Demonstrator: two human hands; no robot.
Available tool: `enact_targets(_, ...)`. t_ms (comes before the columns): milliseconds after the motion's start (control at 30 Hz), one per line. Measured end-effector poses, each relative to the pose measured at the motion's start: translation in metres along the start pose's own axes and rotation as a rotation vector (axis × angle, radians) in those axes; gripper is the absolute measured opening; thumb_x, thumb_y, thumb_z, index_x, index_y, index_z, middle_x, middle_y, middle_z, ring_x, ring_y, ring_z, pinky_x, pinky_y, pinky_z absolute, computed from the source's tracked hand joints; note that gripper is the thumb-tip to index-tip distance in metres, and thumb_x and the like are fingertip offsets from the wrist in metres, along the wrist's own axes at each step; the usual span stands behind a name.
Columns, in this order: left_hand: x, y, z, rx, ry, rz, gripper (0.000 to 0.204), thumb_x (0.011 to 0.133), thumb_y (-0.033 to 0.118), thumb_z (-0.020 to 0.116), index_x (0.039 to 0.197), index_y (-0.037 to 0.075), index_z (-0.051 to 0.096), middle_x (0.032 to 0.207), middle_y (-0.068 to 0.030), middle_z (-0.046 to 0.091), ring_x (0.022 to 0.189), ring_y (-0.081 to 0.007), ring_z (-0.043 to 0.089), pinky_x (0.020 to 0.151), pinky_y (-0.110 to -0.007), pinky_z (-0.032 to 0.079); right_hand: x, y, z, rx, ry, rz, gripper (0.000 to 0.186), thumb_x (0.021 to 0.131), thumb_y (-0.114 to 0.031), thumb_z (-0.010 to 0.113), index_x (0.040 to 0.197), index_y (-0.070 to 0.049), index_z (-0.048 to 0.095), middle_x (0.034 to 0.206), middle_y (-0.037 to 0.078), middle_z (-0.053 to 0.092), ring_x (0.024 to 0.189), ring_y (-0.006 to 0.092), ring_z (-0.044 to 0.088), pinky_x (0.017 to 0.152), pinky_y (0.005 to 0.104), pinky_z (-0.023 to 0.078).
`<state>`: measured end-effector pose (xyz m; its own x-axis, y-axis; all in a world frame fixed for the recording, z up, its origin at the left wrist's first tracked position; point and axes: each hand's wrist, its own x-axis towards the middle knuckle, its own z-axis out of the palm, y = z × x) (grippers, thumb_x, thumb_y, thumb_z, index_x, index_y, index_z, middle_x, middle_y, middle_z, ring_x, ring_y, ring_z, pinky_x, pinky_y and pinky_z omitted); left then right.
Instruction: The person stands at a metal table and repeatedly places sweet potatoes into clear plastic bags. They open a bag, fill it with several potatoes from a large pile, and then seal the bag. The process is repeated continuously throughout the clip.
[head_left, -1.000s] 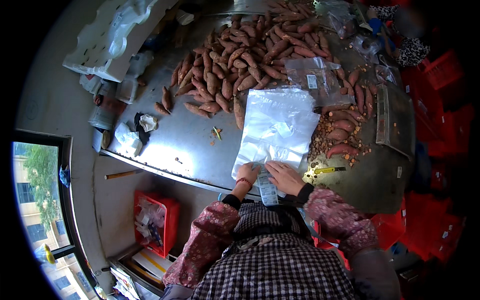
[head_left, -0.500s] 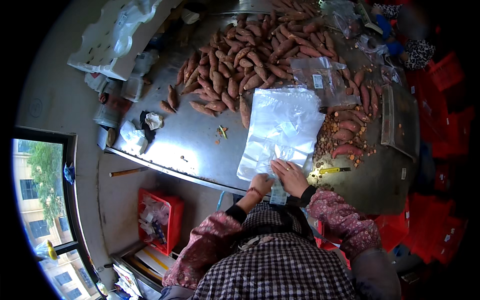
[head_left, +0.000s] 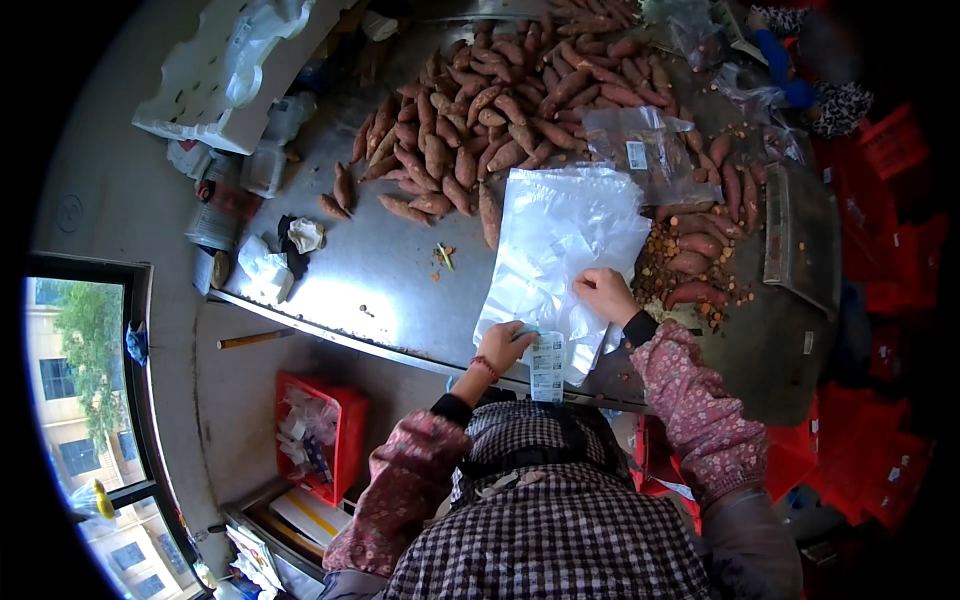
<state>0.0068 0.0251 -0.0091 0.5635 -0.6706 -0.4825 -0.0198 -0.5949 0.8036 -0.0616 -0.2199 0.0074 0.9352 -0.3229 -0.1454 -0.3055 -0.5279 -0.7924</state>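
Note:
My left hand (head_left: pixel 503 346) is closed at the table's near edge. It grips the top of a strip of printed labels (head_left: pixel 547 368), which hangs down in front of my apron. My right hand (head_left: pixel 606 294) is drawn together in a pinch above a stack of clear plastic bags (head_left: pixel 563 230). Whether something small is between those fingers is too small to tell. The bags lie flat and overlapping on the metal table (head_left: pixel 400 290). Beyond them a big pile of sweet potatoes (head_left: pixel 450 150) spreads out, and one clear bag with a white label (head_left: pixel 640 155) rests against it.
Several sweet potatoes (head_left: pixel 697 262) and small cut pieces lie right of the bags. A metal tray (head_left: pixel 800 240) sits at the table's right side. Red crates (head_left: pixel 350 440) stand below left and to the right. Another person's blue-gloved hand (head_left: pixel 797 94) is far right.
My right hand has lifted away from the left one, up and to the right over the bags. My left hand moved slightly left, and more of the label strip shows.

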Motion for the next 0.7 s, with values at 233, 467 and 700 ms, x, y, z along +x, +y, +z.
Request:
enact_targets(233,0.039,-0.027,0.016,0.242,0.084,-0.179,0.044,0.083,0.044,0.059,0.098,0.005,0.068,0.089,-0.0193,0.067,0.088,-0.0349,0.063,0.079,-0.044,0.049,0.008,0.033,-0.029,0.062,0.140,0.157,0.017,0.082,-0.017,0.060,0.089,-0.003,0.066,0.076,0.013,0.066,0.068,0.0245,0.064,0.061,0.0336,0.047)
enact_targets(467,0.030,-0.010,0.010,0.184,0.058,-0.188,0.041,0.084,0.043,0.058,0.095,0.005,0.068,0.081,-0.0181,0.066,0.078,-0.0367,0.063,0.071,-0.044,0.049,-0.017,0.037,-0.015,-0.036,0.442,-0.285,0.028,0.084,-0.008,0.063,0.111,-0.006,0.058,0.099,0.013,0.063,0.078,0.0244,0.061,0.066,0.0323,0.048)
enact_targets(700,-0.036,0.026,0.013,0.159,0.270,0.160,0.027,0.087,0.029,0.062,0.084,0.002,0.065,0.064,-0.0160,0.060,0.059,-0.0318,0.060,0.056,-0.038,0.045,-0.029,-0.038,-0.028,-0.089,0.354,-0.069,0.020,0.080,-0.018,0.069,0.094,-0.005,0.063,0.082,0.010,0.064,0.069,0.0237,0.062,0.063,0.0320,0.048)
